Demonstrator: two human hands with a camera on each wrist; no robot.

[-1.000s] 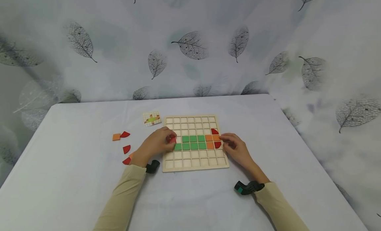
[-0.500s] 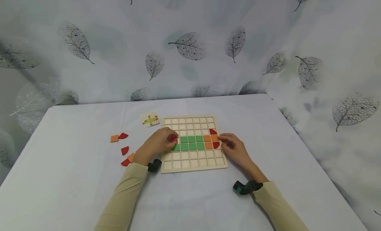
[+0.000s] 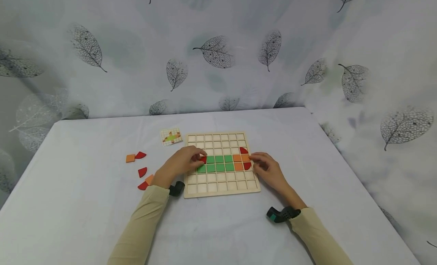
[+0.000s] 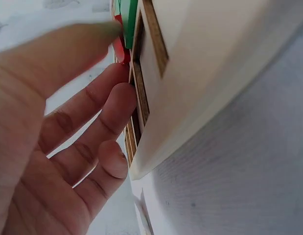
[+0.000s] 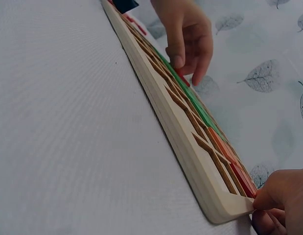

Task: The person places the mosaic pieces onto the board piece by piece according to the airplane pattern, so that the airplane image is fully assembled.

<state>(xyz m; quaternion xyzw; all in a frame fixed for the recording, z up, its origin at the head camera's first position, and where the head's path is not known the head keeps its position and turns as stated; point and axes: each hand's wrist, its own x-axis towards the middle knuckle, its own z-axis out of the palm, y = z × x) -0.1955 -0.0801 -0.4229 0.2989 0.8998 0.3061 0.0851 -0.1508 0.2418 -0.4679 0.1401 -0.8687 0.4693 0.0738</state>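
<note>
A wooden grid board (image 3: 222,193) lies on the table, with green square tiles (image 3: 220,167) in its middle rows. Orange squares (image 3: 237,158) and two red quarter-circles (image 3: 247,166) fill cells at its right. My left hand (image 3: 181,161) pinches a red piece (image 3: 203,159) at the left end of the upper green row, between thumb and forefinger. In the left wrist view the red piece (image 4: 120,49) is partly hidden by the thumb. My right hand (image 3: 269,172) holds the board's right edge; in the right wrist view its thumb and fingers grip the rim near a corner.
Left of the board lie loose red quarter-circles (image 3: 142,172) and orange squares (image 3: 130,158). A small pattern card (image 3: 171,136) rests beyond the board's far left corner. A leaf-print cloth (image 3: 218,79) hangs behind the white table (image 3: 85,204).
My left hand has shifted slightly right with the red piece, which now sits against the upper green row where a pale cell showed before. The right hand stays on the board's edge.
</note>
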